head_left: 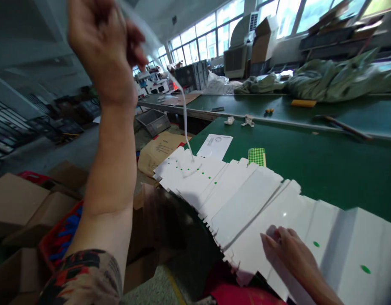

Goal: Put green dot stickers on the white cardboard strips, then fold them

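Note:
My left hand (pixel 104 46) is raised high at the upper left, its fingers closed around a thin white strip (pixel 184 110). The strip hangs in a curve, and its lower end reaches the overlapping white flat cartons (pixel 246 199). These lie fanned out along the edge of the green table, and several carry small green dot stickers (pixel 316 244). Low over the cartons at the right is my right hand (pixel 289 248), fingers curled and pressed together. Whether anything small is between those fingertips I cannot make out.
Behind the cartons lie a sheet of green dot stickers (pixel 257 156) and a white printed paper (pixel 215 146) on the green table (pixel 310 169). Left of it are a grey crate (pixel 153 122), a brown paper sack (pixel 160 150), cardboard boxes (pixel 17 203) and a red basket (pixel 46 250).

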